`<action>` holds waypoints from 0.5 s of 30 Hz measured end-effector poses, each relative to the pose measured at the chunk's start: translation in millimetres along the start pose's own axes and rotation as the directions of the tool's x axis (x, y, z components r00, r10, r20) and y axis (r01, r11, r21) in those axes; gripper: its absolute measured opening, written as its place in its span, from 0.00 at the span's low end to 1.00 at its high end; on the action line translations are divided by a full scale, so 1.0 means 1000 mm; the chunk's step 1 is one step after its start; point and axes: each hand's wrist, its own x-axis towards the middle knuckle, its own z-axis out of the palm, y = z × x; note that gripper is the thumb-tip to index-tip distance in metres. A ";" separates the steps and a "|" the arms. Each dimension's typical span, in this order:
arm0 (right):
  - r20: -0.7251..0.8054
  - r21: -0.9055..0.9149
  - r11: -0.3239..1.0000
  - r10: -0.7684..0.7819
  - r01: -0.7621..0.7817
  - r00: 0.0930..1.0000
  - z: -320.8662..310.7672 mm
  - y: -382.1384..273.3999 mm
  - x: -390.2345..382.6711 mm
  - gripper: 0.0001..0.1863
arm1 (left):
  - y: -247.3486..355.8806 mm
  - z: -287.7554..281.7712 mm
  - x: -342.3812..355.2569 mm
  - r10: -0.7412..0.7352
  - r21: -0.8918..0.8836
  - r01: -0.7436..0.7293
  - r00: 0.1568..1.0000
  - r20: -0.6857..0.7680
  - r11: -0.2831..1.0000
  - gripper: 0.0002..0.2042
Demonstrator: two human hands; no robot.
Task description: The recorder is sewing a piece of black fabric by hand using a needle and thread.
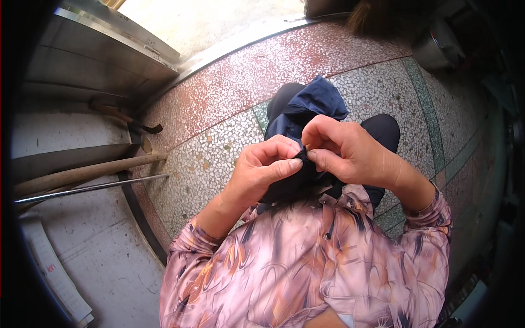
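A long white strip label (54, 276) with small red and dark print lay at about eight o'clock, curving along the grey ledge's (104, 257) edge.

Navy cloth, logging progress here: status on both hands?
Left hand and right hand both pinch the navy cloth. Cloth over lap. Nothing between them.

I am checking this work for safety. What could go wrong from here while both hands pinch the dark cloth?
1. The left hand and right hand pinch only a small edge of the dark blue cloth, so it may slip out.
2. The cloth's loose part hangs over the speckled floor and may pick up dirt.
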 end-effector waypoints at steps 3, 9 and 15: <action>-0.084 -0.329 0.919 -0.260 0.219 0.962 0.012 -0.012 -0.007 0.10 | 0.000 0.000 0.000 0.003 -0.018 -0.003 1.000 0.005 1.000 0.05; -0.021 -0.566 0.735 -0.467 0.375 0.884 0.022 -0.013 -0.013 0.15 | 0.002 -0.002 0.001 0.010 -0.005 -0.010 0.998 0.059 1.000 0.05; 0.063 -0.749 0.482 -0.631 0.455 0.773 0.016 -0.030 -0.012 0.12 | 0.004 0.000 -0.001 -0.092 -0.173 0.098 0.995 0.042 0.980 0.05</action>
